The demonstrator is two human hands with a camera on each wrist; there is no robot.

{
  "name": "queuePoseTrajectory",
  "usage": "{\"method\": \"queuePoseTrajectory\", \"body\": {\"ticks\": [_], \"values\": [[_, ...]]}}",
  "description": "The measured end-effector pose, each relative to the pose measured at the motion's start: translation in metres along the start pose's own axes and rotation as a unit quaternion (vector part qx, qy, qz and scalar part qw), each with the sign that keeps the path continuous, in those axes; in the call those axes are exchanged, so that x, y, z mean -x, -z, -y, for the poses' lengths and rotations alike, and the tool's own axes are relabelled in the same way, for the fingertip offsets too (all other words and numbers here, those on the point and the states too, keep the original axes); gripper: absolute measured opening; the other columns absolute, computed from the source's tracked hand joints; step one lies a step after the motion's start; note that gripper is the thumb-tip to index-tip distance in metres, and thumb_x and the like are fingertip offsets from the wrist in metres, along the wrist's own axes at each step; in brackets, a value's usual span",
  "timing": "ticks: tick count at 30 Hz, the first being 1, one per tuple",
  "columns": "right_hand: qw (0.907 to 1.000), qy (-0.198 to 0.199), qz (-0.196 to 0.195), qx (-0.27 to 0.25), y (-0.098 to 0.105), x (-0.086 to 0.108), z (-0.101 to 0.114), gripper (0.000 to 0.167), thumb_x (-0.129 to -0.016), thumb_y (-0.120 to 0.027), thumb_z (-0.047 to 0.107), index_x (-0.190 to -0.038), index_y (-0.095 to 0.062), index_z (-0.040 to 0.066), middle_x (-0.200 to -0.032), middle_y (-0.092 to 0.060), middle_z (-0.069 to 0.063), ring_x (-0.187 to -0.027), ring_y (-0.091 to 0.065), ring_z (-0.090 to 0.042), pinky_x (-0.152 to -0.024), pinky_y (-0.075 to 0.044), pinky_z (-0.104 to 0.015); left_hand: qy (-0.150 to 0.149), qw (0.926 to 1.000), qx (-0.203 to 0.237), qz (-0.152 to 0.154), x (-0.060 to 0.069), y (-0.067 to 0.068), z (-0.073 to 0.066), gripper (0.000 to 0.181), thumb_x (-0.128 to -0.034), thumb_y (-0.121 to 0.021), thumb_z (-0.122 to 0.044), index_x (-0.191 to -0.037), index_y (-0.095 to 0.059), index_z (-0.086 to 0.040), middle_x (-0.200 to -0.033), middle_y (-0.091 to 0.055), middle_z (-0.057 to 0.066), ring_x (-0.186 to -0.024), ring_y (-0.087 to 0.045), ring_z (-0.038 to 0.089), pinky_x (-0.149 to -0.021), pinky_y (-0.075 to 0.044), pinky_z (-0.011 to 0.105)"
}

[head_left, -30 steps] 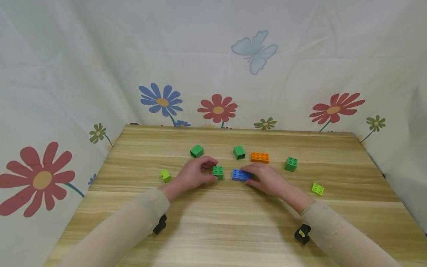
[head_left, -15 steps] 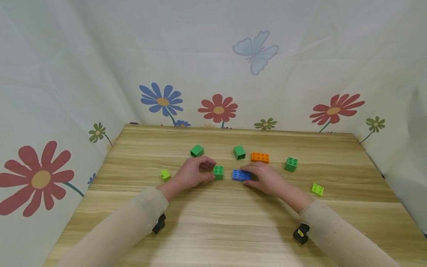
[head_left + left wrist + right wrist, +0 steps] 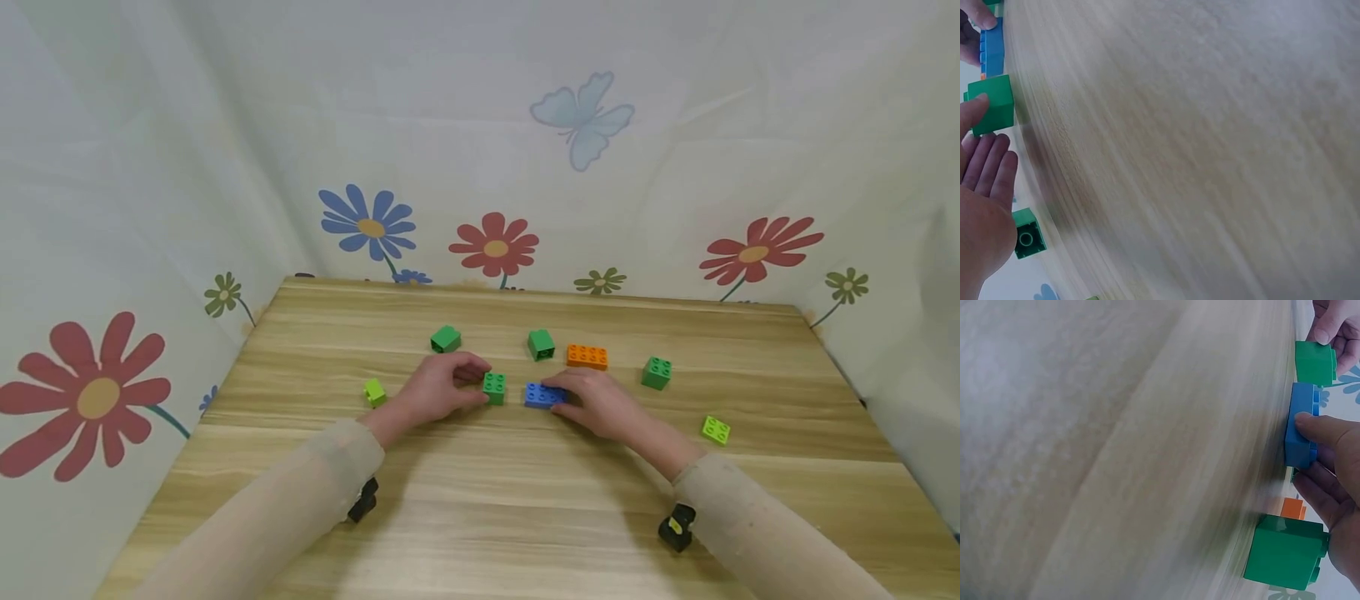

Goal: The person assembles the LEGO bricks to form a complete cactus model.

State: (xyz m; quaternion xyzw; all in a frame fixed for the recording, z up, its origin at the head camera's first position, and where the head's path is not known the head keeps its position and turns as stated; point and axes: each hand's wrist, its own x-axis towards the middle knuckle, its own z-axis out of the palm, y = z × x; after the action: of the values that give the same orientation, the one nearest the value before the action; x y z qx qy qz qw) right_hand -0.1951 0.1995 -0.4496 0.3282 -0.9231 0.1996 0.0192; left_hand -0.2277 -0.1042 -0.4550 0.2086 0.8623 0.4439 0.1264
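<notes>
Wood-grain table [image 3: 480,517], pale streaky boards, white cloth [image 3: 420,100] hanging behind and down both sides; printed flowers, plus a butterfly [image 3: 585,121] high above, beyond the blue brick [image 3: 543,395]. Blue brick lies flat, studs up; right hand [image 3: 603,404] pinches its right end, thumb on near side, fingers behind. Left hand [image 3: 438,389] has thumb and fingers about the held green brick [image 3: 494,388], studs up, just left of blue (small gap between, no contact). Beyond blue: a tipped green brick [image 3: 541,344], hollow underside facing the person. Orange brick [image 3: 587,357]: beyond, slightly right. Farther right of blue: upright green brick [image 3: 657,372], then lime brick [image 3: 716,430], nearer the person. Left of blue, well apart: another lime brick [image 3: 375,392]; far-left, another tipped green brick [image 3: 446,338].
</notes>
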Motion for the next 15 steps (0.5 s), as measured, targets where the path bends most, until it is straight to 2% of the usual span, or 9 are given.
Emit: {"method": "queuePoseTrajectory", "body": {"ticks": [5,9,15], "values": [[0.9998,0.007,-0.014,-0.011,0.003,0.000,-0.001,0.037,-0.095,-0.082,0.011,-0.130,-0.074,0.002,-0.127,-0.075,-0.014,-0.118,-0.071,-0.031,-0.101,-0.058,-0.051,-0.007,1.0000,0.006,0.001,-0.003,-0.002,0.000,0.039,-0.0910,-0.088,-0.013,-0.128,-0.073,-0.011,-0.122,-0.075,0.001,-0.115,-0.072,0.018,-0.102,-0.059,0.035],[0.9988,0.012,-0.029,-0.039,0.007,-0.001,0.000,0.038,-0.094,-0.083,0.010,-0.130,-0.074,0.002,-0.127,-0.075,-0.014,-0.118,-0.072,-0.032,-0.101,-0.059,-0.051,-0.011,0.9999,0.007,0.002,-0.005,-0.003,0.000,0.038,-0.0906,-0.088,-0.014,-0.126,-0.074,-0.010,-0.119,-0.076,0.001,-0.112,-0.072,0.018,-0.100,-0.059,0.035],[0.9974,0.014,-0.045,-0.054,0.014,-0.007,0.001,0.041,-0.094,-0.084,0.012,-0.133,-0.074,0.006,-0.129,-0.075,-0.012,-0.117,-0.072,-0.031,-0.099,-0.060,-0.051,-0.013,0.9999,0.010,0.001,-0.006,-0.004,0.001,0.036,-0.0903,-0.088,-0.013,-0.123,-0.074,-0.010,-0.117,-0.077,0.002,-0.111,-0.073,0.019,-0.099,-0.060,0.035]]}}
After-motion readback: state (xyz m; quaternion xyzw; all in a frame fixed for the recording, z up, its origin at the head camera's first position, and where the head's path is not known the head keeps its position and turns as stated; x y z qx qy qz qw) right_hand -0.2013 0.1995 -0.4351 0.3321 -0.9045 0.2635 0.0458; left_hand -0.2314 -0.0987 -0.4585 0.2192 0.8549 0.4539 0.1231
